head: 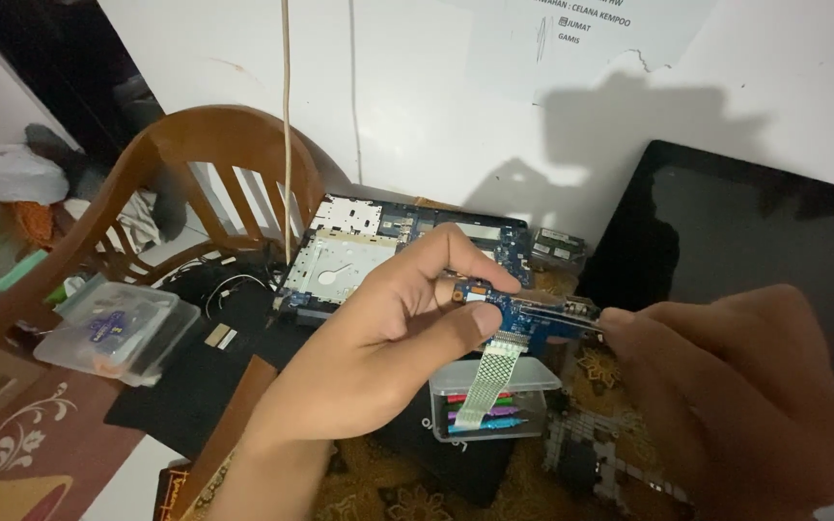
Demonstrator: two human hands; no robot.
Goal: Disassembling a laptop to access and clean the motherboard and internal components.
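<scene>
I've got the small blue circuit board [523, 316] up over the bench, between both hands. Left hand [393, 318]: fingers pinching its left end, wrist bent in from near-left. Right hand [726, 386], blurred, fingers pinching the right end. White ribbon cable [490, 381] hangs down over a clear box of pens [494, 410]. Looks like the cable-removal step; next calls for a steady hold.

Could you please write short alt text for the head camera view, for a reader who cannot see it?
Two bare hands, left hand and right hand, hold a small blue circuit board with a pale flat ribbon cable hanging from it. Behind lie an opened laptop chassis, a clear plastic box of coloured tools and a brown wooden chair.
</scene>
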